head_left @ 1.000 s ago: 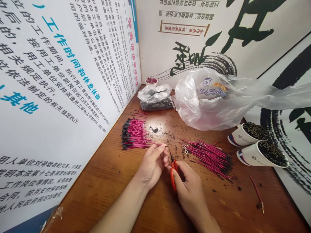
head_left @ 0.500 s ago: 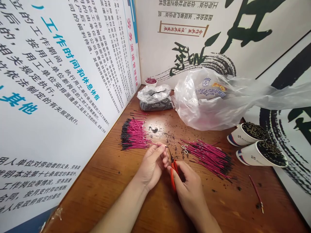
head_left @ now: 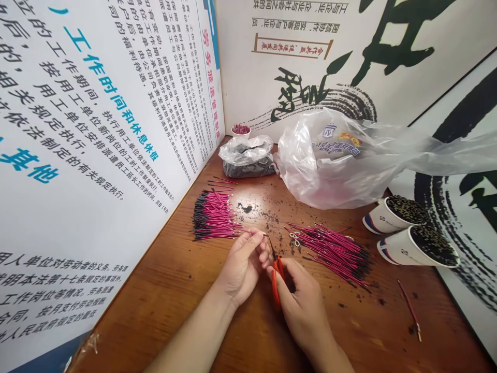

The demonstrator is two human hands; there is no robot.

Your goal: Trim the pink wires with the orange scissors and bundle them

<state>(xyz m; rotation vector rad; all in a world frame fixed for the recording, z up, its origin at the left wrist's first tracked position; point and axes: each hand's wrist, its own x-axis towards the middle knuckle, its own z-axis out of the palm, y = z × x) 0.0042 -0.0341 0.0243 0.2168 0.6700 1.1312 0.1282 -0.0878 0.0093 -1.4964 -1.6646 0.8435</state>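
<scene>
1. The scene is viewed by one camera, worn on the head.
2. It is directed forward and down; the left hand [head_left: 243, 264] and right hand [head_left: 305, 298] are seen from near.
3. Behind the table [head_left: 174, 290], the back wall [head_left: 244, 93] is included, farther away.
</scene>
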